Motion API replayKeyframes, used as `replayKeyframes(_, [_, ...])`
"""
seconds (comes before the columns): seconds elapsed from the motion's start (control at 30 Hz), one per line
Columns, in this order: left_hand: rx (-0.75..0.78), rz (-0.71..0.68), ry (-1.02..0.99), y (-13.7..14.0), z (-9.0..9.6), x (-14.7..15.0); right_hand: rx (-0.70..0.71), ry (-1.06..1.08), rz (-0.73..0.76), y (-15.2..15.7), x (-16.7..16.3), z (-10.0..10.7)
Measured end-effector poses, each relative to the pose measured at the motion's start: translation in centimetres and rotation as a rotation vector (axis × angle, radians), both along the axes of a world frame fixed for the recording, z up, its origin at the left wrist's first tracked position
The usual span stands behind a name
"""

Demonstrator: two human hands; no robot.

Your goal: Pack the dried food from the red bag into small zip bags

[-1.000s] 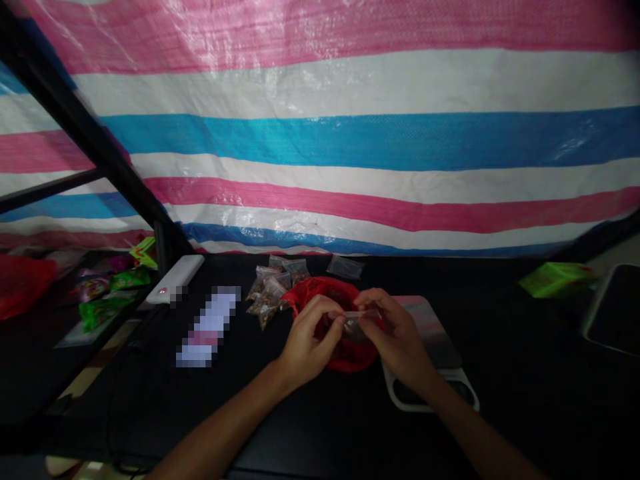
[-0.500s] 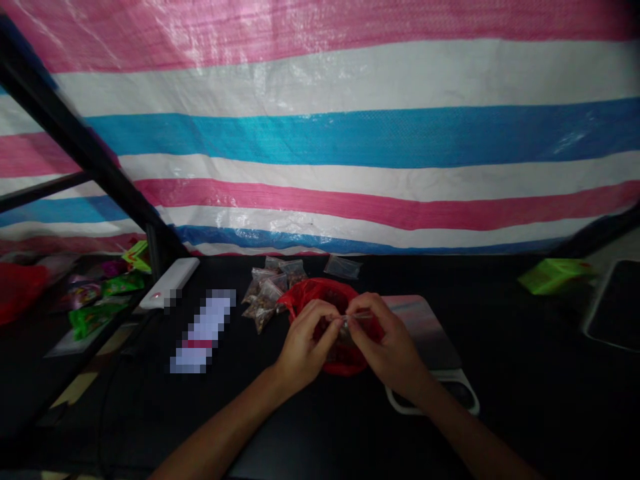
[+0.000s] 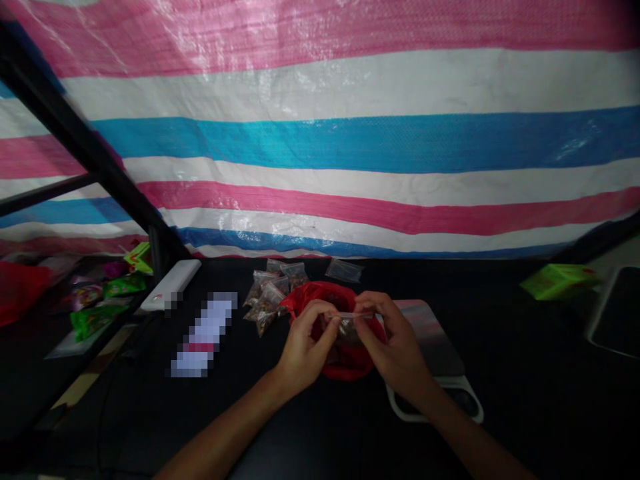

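Note:
A small clear zip bag (image 3: pixel 349 328) is stretched between my two hands, its top strip running level. My left hand (image 3: pixel 311 337) pinches the left end of that strip between thumb and fingers. At the other end, my right hand (image 3: pixel 393 340) pinches the strip too. Below them stands an open red plastic bag (image 3: pixel 345 370), its contents mostly hidden by my hands. Several filled zip bags (image 3: pixel 267 303) with brown bits inside lie in a pile left of the red bag. A flat clear zip bag (image 3: pixel 344 270) lies behind it.
Right of the red bag is a kitchen scale (image 3: pixel 435 340), partly under my right forearm. A white power strip (image 3: pixel 173 283) and a pixelated slip (image 3: pixel 205 333) lie to the left. Green packets (image 3: pixel 97 320) sit further left; a lime-green box (image 3: pixel 555 283) stands far right. A striped sheet (image 3: pixel 350 147) hangs behind.
My right hand has slid a little to the right along the strip, so the fingertips are further apart and more of the strip shows. The view has tilted slightly.

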State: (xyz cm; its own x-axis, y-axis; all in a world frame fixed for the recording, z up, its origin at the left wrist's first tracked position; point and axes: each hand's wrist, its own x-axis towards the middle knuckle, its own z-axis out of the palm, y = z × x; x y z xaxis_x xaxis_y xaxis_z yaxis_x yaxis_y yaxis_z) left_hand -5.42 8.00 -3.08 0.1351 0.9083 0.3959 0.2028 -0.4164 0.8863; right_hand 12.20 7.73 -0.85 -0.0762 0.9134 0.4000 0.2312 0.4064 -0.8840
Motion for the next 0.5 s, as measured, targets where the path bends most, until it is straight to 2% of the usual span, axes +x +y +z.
replayKeyframes(0.5, [-0.13, -0.068, -0.117, 0.01, 0.1, 0.17, -0.046, 0.009, -0.067, 0.02, -0.37, -0.55])
